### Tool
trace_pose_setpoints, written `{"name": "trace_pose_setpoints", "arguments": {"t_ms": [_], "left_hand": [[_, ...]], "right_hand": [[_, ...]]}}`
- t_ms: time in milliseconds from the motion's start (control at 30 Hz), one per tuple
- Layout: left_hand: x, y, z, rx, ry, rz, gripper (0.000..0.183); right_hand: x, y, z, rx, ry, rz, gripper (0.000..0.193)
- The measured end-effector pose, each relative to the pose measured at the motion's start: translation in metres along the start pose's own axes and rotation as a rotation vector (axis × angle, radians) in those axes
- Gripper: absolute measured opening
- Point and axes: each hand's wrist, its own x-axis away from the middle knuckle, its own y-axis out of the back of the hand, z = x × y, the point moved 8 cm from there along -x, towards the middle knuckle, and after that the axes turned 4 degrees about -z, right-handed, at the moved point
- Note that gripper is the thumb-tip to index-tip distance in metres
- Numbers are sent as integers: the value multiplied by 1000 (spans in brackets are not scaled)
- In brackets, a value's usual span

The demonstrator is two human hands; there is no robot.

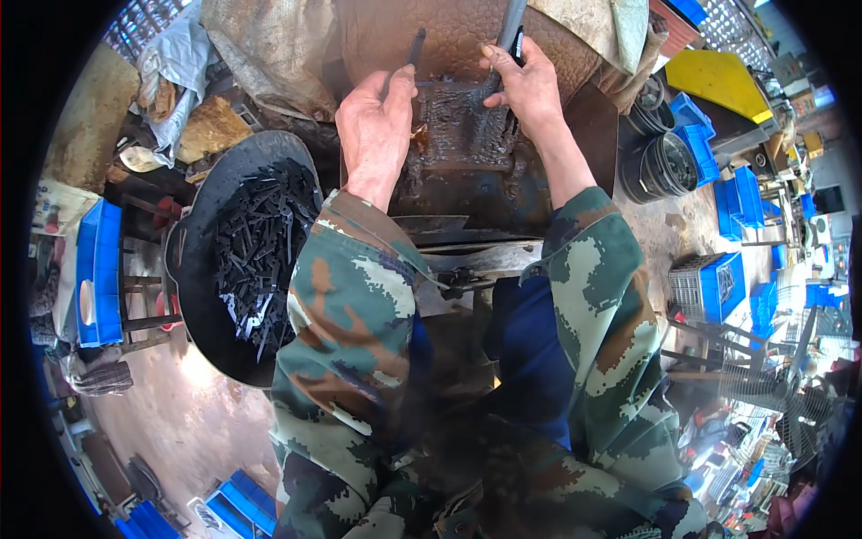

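Note:
My left hand is closed around a thin dark strip, its tip sticking up past the thumb. To the right, the fingers of my right hand are closed on a grey bar that slants in from the upper edge. A black piece shows beside that bar, partly covered by the fingers. Between both hands lies a wet, dark, grimy metal block on a brown machine bed. A large black basin at my left holds a heap of small dark metal strips.
Brown sheeting and sacking hang in front of me. Black buckets and blue crates stand at the right, with a fan behind. A blue bin is beyond the basin; another blue crate sits at lower left.

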Motion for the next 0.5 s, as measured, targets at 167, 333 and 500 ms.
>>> {"name": "trace_pose_setpoints", "arguments": {"t_ms": [167,333,500], "left_hand": [[-1,2,0,-18,-11,2,38],[-1,2,1,-23,-17,-6,38],[0,1,1,-8,-4,-2,38]], "right_hand": [[2,-2,1,3,-5,5,27],[1,-2,2,0,22,-14,25],[0,-1,0,-15,48,-27,24]]}}
